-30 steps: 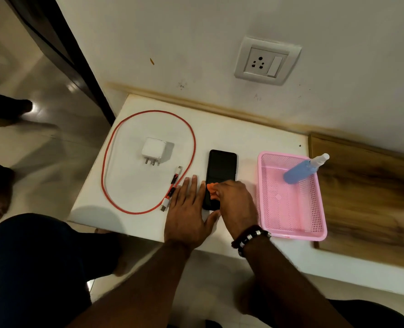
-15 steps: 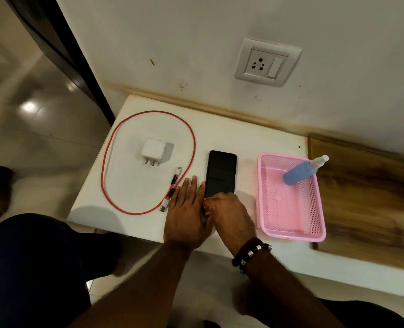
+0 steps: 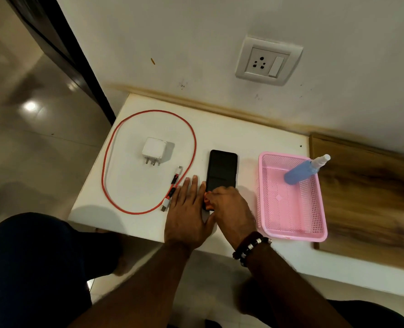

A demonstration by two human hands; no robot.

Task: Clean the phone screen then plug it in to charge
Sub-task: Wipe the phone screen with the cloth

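I see the phone (image 3: 222, 170) lying flat at frame centre on the white tabletop (image 3: 231, 138). My left hand (image 3: 186, 214) rests flat beside its lower end, grip spread and holding nothing. My right hand (image 3: 229, 209) grips an orange cloth (image 3: 207, 201) against the phone's lower screen. The red cable (image 3: 148, 162) and charger (image 3: 154, 149) lie centre-left.

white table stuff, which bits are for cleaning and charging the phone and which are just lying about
For the job: black phone, orange cloth under right hand, blue spray bottle, white charger adapter, red cable, wall socket.

Lying about: pink mesh basket, wooden board.
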